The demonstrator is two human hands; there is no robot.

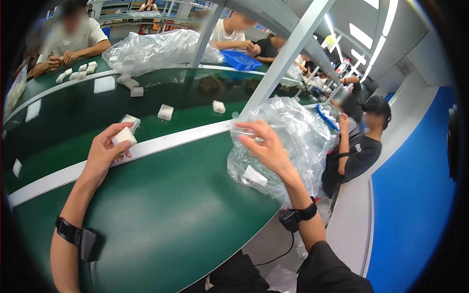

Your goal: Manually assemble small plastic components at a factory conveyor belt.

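My left hand (101, 152) is closed on a small white block-shaped plastic housing (125, 138), held between thumb and fingers above the pale rail. Just behind it, a similar white housing (131, 120) rests by the rail on the green conveyor. My right hand (267, 148) is raised in front of a large clear plastic bag (303, 141). Its thumb and fingers are bent around a clear plastic piece (240, 131), blurred by motion; whether that piece belongs to the bag I cannot tell.
More white housings (166, 112) lie on the dark green belt (190, 97) beyond the rail (168, 142). A grey post (278, 63) rises beside the bag. Across the belt are people, another clear bag (156, 49) and a blue tray (241, 60). A person (361, 146) sits at right.
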